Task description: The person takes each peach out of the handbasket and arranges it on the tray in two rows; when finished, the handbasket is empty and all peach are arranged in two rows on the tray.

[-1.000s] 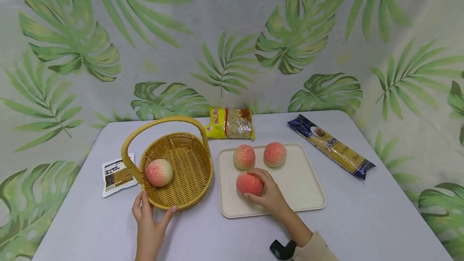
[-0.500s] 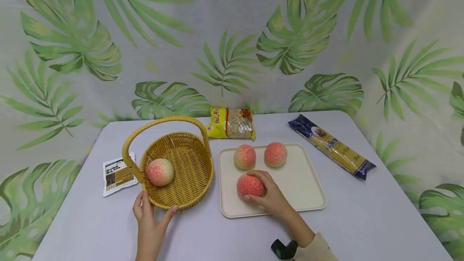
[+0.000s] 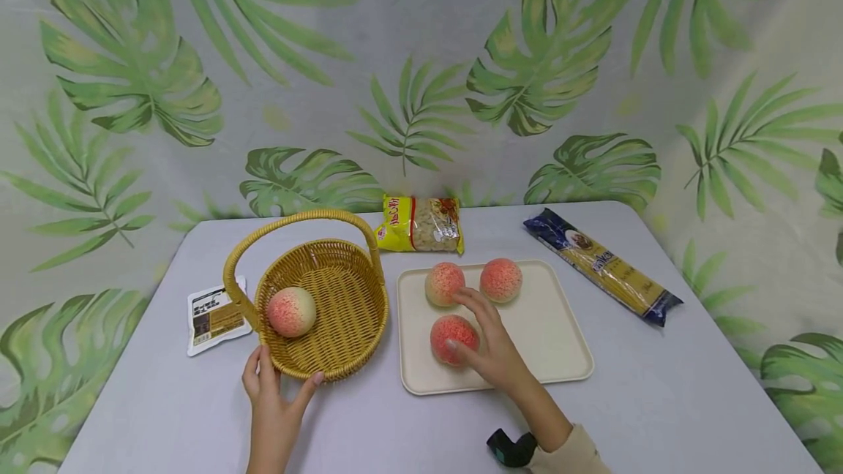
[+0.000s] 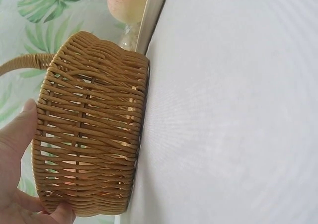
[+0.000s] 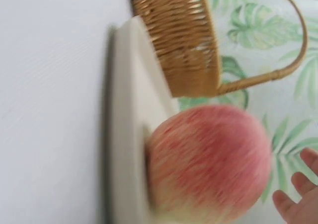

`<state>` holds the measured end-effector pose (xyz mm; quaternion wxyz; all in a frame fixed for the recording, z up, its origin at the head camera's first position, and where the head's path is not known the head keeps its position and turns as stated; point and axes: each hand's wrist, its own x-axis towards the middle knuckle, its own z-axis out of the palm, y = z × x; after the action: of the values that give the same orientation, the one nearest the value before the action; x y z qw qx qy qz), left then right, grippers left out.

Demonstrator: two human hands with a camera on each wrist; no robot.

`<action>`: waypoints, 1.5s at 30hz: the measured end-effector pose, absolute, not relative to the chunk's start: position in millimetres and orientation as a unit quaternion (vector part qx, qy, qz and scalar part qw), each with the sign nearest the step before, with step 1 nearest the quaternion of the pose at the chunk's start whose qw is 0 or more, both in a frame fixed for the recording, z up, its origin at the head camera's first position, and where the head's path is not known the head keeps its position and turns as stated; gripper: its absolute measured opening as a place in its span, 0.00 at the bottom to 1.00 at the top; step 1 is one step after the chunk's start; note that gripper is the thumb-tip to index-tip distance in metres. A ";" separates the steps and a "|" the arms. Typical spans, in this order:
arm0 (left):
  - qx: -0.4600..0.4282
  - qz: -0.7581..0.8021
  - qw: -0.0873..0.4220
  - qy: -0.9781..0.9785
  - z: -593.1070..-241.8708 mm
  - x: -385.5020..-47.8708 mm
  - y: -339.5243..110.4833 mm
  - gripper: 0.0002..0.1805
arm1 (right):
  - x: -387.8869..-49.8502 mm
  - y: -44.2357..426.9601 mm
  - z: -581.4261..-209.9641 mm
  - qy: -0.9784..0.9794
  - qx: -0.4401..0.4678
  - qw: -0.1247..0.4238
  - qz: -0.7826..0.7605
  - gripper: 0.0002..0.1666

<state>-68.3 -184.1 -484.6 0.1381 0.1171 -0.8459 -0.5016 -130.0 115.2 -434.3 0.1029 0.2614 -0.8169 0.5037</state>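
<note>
My left hand (image 3: 273, 404) holds the near side of a round wicker basket (image 3: 349, 298), thumb and fingers at its rim. A pink and cream peach (image 3: 291, 311) lies inside at the left. In the left wrist view, the thumb and curled fingertips meet the woven basket (image 4: 92, 129). My right hand (image 3: 497, 346) hovers with spread fingers at a red peach (image 3: 454, 339) on the cream tray (image 3: 546, 357). The right wrist view shows fingertips apart from that peach (image 5: 211, 164). Two more peaches, the left one (image 3: 445, 284) and the right one (image 3: 500, 280), sit behind it.
A yellow bag of dried food (image 3: 421, 224) lies at the back. Long pasta in a blue-ended packet (image 3: 602, 265) lies right of the tray, and a white and brown pouch (image 3: 217, 317) left of the basket. A black device (image 3: 512, 448) is by the right wrist.
My right hand has let go of the red peach, its fingers spreading and lifting off. The peach stays on the tray. My left hand and the basket look unchanged.
</note>
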 end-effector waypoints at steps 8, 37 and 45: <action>0.120 -0.506 0.128 -0.845 -485.3 -68.7 -184.4 0.56 | -146.7 87.4 -417.1 -0.785 0.331 0.138 0.506 0.39; 0.110 -0.501 0.139 -0.847 -486.2 -68.7 -184.2 0.54 | -205.9 -45.2 -449.3 -0.819 0.415 -0.016 0.397 0.42; 0.113 -0.506 0.135 -0.845 -484.7 -67.8 -184.9 0.55 | -211.5 -54.2 -451.1 -0.824 0.404 -0.062 0.393 0.45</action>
<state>-67.8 -184.9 -484.7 0.1347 0.1134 -0.8445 -0.5057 -211.5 -54.2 -451.1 -0.0616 0.4036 -0.8239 0.3931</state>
